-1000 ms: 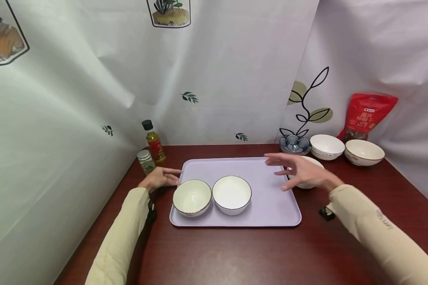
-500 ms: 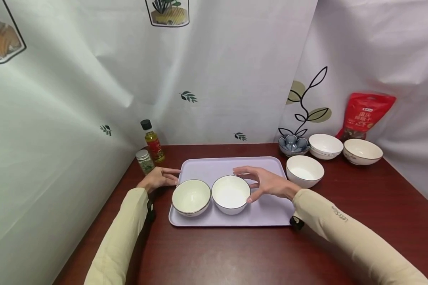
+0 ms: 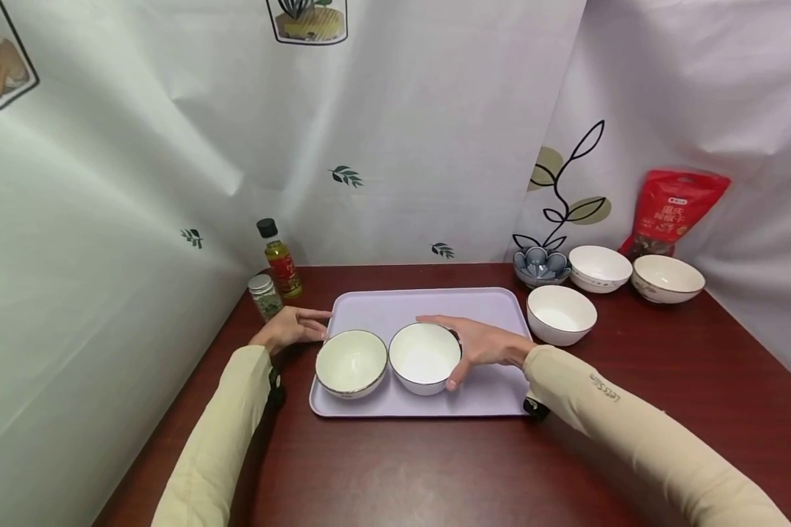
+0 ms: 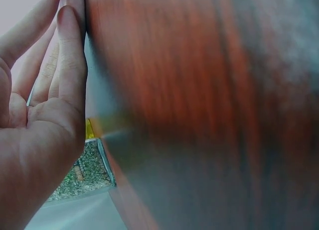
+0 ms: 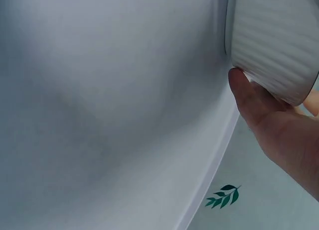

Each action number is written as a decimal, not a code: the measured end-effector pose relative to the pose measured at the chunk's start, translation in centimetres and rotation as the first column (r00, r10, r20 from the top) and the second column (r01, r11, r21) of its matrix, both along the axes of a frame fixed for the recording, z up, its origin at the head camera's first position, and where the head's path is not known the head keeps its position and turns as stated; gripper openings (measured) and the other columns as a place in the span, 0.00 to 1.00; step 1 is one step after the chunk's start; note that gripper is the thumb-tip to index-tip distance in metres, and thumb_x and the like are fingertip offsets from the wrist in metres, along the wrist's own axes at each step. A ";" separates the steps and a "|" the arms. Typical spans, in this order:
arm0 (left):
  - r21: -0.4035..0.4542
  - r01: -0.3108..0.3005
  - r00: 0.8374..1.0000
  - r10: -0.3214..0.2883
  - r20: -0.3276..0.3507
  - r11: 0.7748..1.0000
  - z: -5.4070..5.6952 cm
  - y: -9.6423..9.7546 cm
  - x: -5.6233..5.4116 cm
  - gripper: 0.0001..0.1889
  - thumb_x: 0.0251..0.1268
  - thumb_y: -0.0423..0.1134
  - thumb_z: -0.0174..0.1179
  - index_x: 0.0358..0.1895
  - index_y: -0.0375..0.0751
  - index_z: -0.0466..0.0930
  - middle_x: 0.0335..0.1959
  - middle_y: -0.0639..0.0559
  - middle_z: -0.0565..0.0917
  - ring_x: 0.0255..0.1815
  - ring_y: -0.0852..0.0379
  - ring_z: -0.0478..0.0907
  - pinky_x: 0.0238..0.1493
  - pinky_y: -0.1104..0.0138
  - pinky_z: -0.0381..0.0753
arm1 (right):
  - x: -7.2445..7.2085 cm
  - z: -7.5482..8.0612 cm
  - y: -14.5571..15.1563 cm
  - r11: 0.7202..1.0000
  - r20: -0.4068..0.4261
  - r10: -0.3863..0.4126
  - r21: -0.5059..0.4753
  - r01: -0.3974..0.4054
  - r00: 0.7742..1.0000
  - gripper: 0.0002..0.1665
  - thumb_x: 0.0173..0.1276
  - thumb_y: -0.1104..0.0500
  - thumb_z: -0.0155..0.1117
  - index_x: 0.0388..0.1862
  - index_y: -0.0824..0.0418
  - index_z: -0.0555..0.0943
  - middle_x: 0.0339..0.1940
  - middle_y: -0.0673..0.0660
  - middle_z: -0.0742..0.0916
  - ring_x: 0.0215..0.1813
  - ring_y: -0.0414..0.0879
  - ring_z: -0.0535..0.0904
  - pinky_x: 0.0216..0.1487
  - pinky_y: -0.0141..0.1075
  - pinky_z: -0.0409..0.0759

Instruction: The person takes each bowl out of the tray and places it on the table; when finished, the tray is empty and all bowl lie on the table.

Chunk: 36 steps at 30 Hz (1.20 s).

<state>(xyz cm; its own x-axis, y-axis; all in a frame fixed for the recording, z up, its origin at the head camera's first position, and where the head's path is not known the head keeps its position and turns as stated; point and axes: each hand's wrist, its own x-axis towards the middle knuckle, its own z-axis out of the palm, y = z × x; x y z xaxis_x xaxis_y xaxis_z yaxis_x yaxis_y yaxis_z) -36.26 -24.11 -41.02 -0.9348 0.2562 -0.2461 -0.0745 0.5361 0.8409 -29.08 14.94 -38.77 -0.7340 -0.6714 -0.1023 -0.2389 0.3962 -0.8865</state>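
Note:
A lilac tray [image 3: 494,402] lies on the table, bearing a cream bowl [image 3: 351,362] on its left and a white bowl with a dark rim [image 3: 425,356] beside it. My right hand [image 3: 480,344] grips the white bowl from its right side, fingers behind the rim and thumb at the front. The right wrist view shows the thumb against the bowl's ribbed outer wall [image 5: 274,46]. My left hand [image 3: 291,328] rests at the tray's left edge, fingers stretched toward the rim. In the left wrist view, the fingers [image 4: 72,65] are mostly straight.
Behind the left hand stand a spice jar [image 3: 264,295] and an oil bottle [image 3: 280,260]. Right of the tray are a white bowl [image 3: 561,316], a blue petal-shaped bowl [image 3: 540,267], another white bowl [image 3: 599,269], a patterned cream bowl [image 3: 668,279] and a red pouch [image 3: 675,208].
My right hand has come left from beside the far right bowl to the dark-rimmed white bowl on the tray and closed round its side. The left hand stays at the tray's edge.

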 end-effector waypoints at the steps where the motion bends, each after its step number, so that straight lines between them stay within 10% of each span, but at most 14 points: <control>1: -0.002 -0.001 1.000 0.001 -0.001 1.000 0.0 0.0 0.0 0.29 0.61 0.31 0.69 0.67 0.36 0.76 0.37 0.52 0.91 0.37 0.67 0.84 0.42 0.73 0.81 | 0.0 0.0 -0.1 1.000 0.003 0.002 0.004 -0.002 1.000 0.77 0.30 0.67 0.87 0.81 0.59 0.56 0.77 0.56 0.71 0.77 0.54 0.62 0.80 0.55 0.49; 36: -0.012 0.011 1.000 -0.011 0.005 1.000 -0.1 -0.2 -0.1 0.29 0.61 0.33 0.69 0.68 0.37 0.75 0.37 0.51 0.91 0.38 0.67 0.83 0.43 0.74 0.80 | -0.1 0.0 -0.8 1.000 -0.110 0.005 0.015 -0.003 0.994 0.70 0.23 0.65 0.88 0.73 0.59 0.66 0.70 0.58 0.75 0.70 0.53 0.70 0.75 0.49 0.60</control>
<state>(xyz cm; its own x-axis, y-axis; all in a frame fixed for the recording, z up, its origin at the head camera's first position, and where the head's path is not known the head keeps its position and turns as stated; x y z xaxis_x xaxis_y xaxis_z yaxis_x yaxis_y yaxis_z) -36.35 -24.31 -41.16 -0.9307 0.2637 -0.2535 -0.0721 0.5473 0.8338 -29.14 14.16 -38.82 -0.7388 -0.6732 -0.0307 -0.3363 0.4078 -0.8489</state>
